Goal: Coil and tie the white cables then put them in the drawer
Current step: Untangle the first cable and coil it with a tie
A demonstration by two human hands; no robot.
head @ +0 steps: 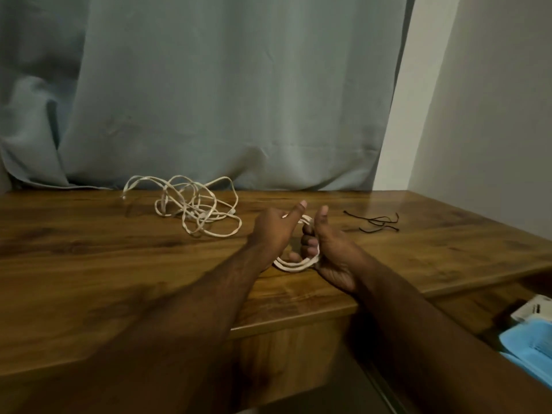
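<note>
A coiled white cable (pixel 294 264) hangs between my two hands above the middle of the wooden table (pixel 119 264). My right hand (pixel 334 249) grips the coil, fingers curled round its right side, thumb up. My left hand (pixel 276 228) holds the coil's upper left part, thumb raised over it. A second white cable (pixel 194 204) lies loose and tangled on the table at the back left. Several short black ties (pixel 379 222) lie on the table to the right of my hands.
A grey-blue curtain (pixel 209 100) hangs behind the table. An open drawer (pixel 493 306) at the lower right holds a blue thing (pixel 528 345) and a white box (pixel 534 309). A white wall stands on the right.
</note>
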